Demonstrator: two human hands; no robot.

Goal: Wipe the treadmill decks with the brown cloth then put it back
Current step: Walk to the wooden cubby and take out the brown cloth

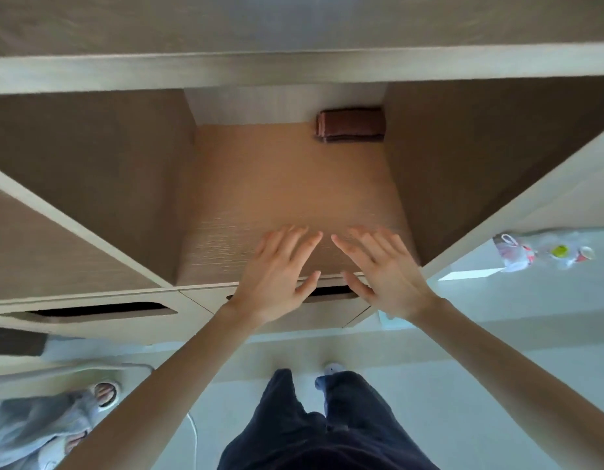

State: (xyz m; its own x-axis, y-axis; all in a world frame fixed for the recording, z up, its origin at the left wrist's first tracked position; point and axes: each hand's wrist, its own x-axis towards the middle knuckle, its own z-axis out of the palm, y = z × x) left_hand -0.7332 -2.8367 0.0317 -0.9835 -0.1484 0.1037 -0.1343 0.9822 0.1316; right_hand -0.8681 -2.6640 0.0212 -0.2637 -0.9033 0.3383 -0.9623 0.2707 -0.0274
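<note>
A folded brown cloth (350, 126) lies at the back right corner of an open wooden shelf compartment (287, 184). My left hand (276, 276) and my right hand (382, 273) reach out side by side over the front edge of that compartment, fingers spread, palms down, holding nothing. Both hands are well short of the cloth. No treadmill deck is in view.
The compartment has brown side walls and a pale front edge with slot handles (90, 312) below. A plastic bag (541, 252) lies on the light floor at right. Another person's legs in sandals (56, 422) stand at lower left. My own dark trousers (327, 422) are below.
</note>
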